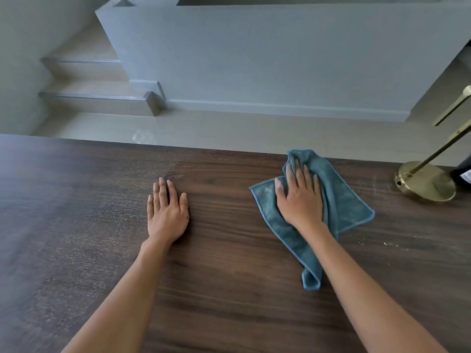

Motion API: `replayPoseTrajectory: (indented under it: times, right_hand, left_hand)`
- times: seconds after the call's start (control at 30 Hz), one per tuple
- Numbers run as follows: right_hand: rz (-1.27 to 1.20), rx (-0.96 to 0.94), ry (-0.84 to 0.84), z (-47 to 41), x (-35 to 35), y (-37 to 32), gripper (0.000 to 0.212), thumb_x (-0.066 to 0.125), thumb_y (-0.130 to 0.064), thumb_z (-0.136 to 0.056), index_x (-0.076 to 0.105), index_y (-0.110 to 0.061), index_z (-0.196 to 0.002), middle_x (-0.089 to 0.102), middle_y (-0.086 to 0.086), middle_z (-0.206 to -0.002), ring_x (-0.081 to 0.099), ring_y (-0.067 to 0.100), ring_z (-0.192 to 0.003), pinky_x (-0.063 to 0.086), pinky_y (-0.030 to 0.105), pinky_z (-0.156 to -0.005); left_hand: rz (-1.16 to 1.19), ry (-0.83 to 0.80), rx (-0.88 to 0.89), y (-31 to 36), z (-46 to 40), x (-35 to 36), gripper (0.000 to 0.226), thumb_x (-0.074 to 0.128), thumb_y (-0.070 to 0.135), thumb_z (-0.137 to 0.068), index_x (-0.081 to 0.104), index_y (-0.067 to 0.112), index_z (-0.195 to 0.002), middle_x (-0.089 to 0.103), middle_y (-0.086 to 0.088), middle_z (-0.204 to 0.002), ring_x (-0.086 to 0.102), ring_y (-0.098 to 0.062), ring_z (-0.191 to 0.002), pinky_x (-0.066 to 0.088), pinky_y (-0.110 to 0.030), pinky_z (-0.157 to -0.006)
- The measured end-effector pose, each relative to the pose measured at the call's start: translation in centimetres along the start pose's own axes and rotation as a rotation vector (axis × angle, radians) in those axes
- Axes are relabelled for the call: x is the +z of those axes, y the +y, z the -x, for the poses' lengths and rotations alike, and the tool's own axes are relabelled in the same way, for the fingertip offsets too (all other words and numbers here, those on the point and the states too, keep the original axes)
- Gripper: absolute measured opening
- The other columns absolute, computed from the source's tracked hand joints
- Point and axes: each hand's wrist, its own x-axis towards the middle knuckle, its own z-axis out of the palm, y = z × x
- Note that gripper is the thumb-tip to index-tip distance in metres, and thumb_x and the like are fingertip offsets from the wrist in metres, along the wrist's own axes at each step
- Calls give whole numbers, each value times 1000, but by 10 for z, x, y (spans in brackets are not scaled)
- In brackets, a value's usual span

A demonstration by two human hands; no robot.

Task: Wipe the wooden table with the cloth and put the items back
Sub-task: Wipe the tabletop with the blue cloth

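Observation:
A dark wooden table [224, 250] fills the lower part of the view. A blue-green cloth [341, 207] lies crumpled on it at the right, near the far edge. My right hand [299, 197] presses flat on the cloth with straight fingers. My left hand [167, 210] rests flat on the bare wood to the left, fingers straight, holding nothing. A brass lamp [425, 179] stands on its round base at the table's right end, its stem leaning out of view.
A dark object [462, 174] stands partly cut off behind the lamp base at the right edge. Pale dust marks show on the wood near the lamp. Beyond the far edge are a tiled floor [229, 131], a grey low wall and steps at the left.

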Motion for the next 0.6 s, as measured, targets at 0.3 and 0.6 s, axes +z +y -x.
replayPoseTrajectory:
  times: [0.3,0.6]
  right_hand:
    - [-20,-267,-54,80,26,-79,68,18,-55,-105,4,-24,-163,-5,-2,-171,-11,21,-157,-2,47,-127]
    - [30,-235,-107,-29,7,-43,70,13,-62,-103,2,-29,-163,-7,-4,-171,-8,16,-157,-7,41,-127]
  left_hand:
    - [-18,12,5,1,-2,0,64,14,44,-105,-1,13,-158,-12,-5,-166,-15,-19,-152,-6,-41,-124]
    - [-24,7,-1,1,-1,1,64,13,45,-105,-1,13,-158,-12,-4,-166,-15,-18,-152,-7,-40,-124]
